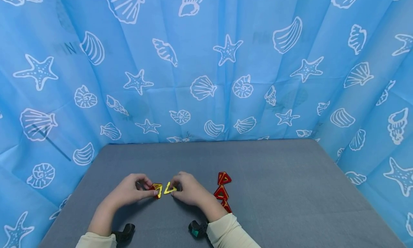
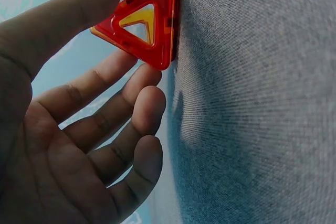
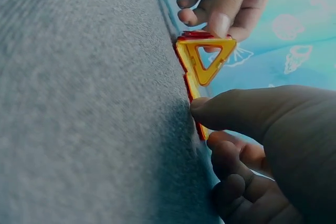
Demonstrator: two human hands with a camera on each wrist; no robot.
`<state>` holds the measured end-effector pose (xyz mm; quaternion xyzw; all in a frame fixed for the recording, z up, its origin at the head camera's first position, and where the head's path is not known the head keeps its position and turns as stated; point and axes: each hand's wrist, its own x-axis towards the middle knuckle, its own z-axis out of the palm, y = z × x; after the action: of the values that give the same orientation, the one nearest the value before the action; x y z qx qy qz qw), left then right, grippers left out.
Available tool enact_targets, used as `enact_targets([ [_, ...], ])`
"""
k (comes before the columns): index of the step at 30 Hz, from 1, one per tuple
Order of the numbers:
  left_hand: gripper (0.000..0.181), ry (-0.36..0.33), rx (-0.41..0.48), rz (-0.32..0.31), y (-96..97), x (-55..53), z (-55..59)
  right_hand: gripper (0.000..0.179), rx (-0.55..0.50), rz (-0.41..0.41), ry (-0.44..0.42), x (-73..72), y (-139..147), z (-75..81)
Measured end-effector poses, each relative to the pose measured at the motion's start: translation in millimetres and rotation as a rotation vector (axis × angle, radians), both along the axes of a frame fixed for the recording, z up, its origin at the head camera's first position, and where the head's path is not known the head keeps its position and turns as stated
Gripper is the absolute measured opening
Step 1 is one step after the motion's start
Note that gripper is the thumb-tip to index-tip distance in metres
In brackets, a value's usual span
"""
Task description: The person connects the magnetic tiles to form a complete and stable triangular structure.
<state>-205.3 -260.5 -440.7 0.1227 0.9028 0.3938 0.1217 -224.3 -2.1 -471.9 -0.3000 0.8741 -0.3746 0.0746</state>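
My left hand (image 1: 133, 188) pinches a small pyramid of red and yellow triangular magnetic tiles (image 1: 157, 186) between thumb and fingers, low at the tabletop. Its red face (image 2: 163, 51) shows in the left wrist view, and a yellow face (image 3: 195, 60) in the right wrist view. Just to the right, my right hand (image 1: 191, 190) pinches a yellow triangular magnetic tile (image 1: 166, 189) that lies nearly flat on the table. Red shows along this tile's lower edge in the right wrist view. The fingertips partly cover it. In the head view a narrow gap separates tile and pyramid.
To the right of my right hand, a row of red triangular-tile pieces runs front to back: a far one (image 1: 224, 178), a middle one (image 1: 221, 193) and a near one (image 1: 226, 206) partly behind my forearm. A blue shell-print curtain (image 1: 206, 104) surrounds the grey table (image 1: 290, 190).
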Motion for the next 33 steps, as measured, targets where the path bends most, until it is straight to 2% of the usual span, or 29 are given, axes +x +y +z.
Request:
enact_targets([
  [6,0.032,-0.016,0.018,-0.024,-3.0,-1.7,-1.3,0.024,0.018,-0.05,-0.005,-1.9,1,0.4],
  [16,0.023,-0.017,0.019,-0.041,-3.0,-3.9,-4.6,0.013,0.016,-0.083,-0.027,2.0,2,2.6],
  [33,0.018,-0.008,0.023,-0.054,0.9,-7.1,-10.5,0.004,-0.012,-0.066,-0.04,1.3,3,1.1],
])
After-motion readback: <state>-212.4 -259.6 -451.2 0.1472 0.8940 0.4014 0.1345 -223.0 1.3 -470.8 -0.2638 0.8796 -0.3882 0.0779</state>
